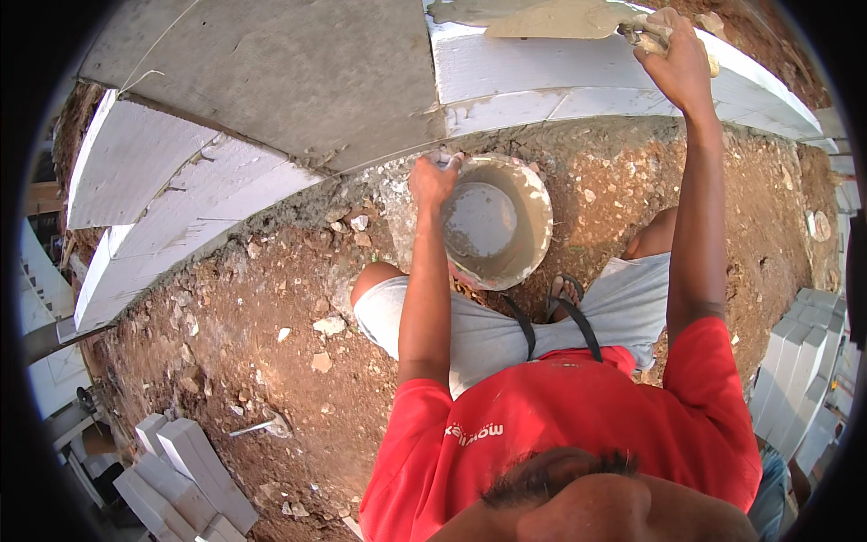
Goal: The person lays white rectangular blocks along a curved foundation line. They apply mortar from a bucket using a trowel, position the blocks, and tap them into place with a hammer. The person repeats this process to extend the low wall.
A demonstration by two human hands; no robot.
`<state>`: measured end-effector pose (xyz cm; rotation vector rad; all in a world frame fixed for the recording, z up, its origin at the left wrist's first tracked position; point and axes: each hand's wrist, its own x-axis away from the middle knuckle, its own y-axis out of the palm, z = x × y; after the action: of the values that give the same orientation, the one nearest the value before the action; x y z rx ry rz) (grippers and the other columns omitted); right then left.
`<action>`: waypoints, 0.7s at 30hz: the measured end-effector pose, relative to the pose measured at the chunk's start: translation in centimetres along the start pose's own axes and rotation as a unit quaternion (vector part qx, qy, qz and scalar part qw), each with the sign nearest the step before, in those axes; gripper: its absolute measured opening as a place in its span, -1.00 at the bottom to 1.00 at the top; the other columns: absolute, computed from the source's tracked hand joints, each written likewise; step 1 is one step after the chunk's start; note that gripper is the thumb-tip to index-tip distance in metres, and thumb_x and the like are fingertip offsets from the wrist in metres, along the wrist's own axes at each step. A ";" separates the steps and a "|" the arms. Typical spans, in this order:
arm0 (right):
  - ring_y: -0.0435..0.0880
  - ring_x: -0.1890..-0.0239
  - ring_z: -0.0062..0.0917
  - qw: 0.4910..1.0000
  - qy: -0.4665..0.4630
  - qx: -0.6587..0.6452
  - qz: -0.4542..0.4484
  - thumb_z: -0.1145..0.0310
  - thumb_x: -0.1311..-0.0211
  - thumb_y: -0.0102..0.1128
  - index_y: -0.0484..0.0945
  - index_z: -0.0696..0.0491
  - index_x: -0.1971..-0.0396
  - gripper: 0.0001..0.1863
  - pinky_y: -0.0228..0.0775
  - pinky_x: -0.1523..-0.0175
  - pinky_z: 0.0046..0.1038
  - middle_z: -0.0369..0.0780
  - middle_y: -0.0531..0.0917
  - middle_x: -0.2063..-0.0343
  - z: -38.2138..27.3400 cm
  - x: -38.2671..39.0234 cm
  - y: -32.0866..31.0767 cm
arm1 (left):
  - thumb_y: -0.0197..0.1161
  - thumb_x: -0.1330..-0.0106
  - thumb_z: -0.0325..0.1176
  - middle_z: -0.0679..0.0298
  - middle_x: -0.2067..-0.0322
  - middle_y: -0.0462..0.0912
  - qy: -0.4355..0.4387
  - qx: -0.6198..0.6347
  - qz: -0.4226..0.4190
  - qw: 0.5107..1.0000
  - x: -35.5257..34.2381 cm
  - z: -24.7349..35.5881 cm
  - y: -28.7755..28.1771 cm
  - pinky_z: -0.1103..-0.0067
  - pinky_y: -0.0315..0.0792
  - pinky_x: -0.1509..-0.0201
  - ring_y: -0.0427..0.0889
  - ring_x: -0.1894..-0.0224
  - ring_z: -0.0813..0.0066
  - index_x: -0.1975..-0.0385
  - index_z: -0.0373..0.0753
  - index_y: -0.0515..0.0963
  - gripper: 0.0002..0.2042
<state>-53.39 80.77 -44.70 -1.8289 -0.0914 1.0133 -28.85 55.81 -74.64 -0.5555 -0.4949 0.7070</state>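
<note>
While the left hand (433, 181) grips the bucket (531, 230) by its rim, the right hand (677, 63) clasps the trowel (560, 24) atop the wall (533, 77); mortar (456, 11) coats the left stretch, the right apparently remaining uncoated.

**Right hand (670, 60) out farther than left hand (433, 179)**

The right arm (701, 203) stretches nearly straight ahead, its wrist tilted slightly leftward, the fingers curled in a grip. The left arm (424, 303) extends less far, its fingers bent in a grip. The knees (373, 279) are bent and spread wide.
</note>
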 end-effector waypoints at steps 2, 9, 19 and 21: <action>0.66 0.01 0.09 0.993 0.075 -0.074 0.052 0.39 0.02 0.35 0.64 0.20 0.13 -0.61 0.52 -0.08 -0.08 0.16 0.69 0.17 -2.8 0.0 -0.5 | 0.54 -0.17 0.06 0.03 0.37 0.82 -0.011 0.000 -0.001 1.000 0.1 -0.4 -0.1 0.22 0.61 0.07 0.80 0.25 0.01 0.30 -0.15 0.82 -0.62; 0.56 -0.05 0.11 0.971 -0.114 0.099 0.186 0.48 0.09 0.31 0.55 0.18 0.16 -0.61 0.37 -0.17 0.03 0.18 0.61 0.15 1.9 -1.9 4.9 | 0.54 -0.18 0.06 0.01 0.35 0.82 0.021 -0.008 -0.001 1.000 0.2 1.8 1.1 0.22 0.61 0.07 0.81 0.24 0.00 0.29 -0.17 0.81 -0.62; 0.61 0.14 0.04 0.980 -0.120 0.089 0.135 0.51 0.20 0.23 0.58 0.18 0.50 -0.85 0.35 0.00 -0.02 0.08 0.65 0.43 -8.3 -8.6 1.1 | 0.53 -0.20 0.06 -0.03 0.35 0.81 0.011 -0.007 -0.002 1.000 1.0 1.3 0.1 0.20 0.61 0.08 0.80 0.23 -0.05 0.29 -0.17 0.81 -0.62; 0.62 0.17 0.03 0.979 -0.153 0.084 0.108 0.50 0.19 0.24 0.59 0.17 0.53 -0.87 0.35 0.01 -0.01 0.06 0.66 0.45 -9.3 -8.4 0.9 | 0.53 -0.20 0.06 -0.04 0.33 0.81 0.010 -0.021 0.003 1.000 1.0 1.3 0.2 0.20 0.61 0.07 0.80 0.22 -0.05 0.29 -0.17 0.81 -0.62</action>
<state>-52.88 69.56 -38.98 -1.5411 0.0085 1.4090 -29.04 57.04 -73.61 -0.6036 -0.4910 0.6983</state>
